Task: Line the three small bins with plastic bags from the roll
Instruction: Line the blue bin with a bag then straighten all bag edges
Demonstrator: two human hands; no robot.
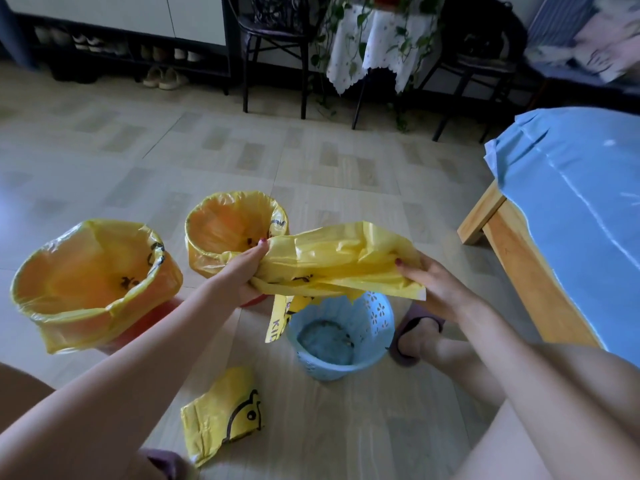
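Two small red bins stand on the floor, each lined with a yellow bag: one at the left [93,282], one further back [235,230]. A pale blue perforated bin [343,334] stands unlined between my legs. Above it hangs a loose yellow bag [339,261], stretched between my hands. My left hand [247,268] grips its left end and my right hand [429,282] grips its right edge. The folded roll of yellow bags [221,414], printed with a duck, lies on the floor in front of the blue bin.
A low wooden table with a blue cover [568,216] stands close on the right. My right foot in a purple slipper [415,334] rests beside the blue bin. Dark chairs [273,46], a cloth-draped plant stand [374,46] and a shoe rack [114,46] line the far wall.
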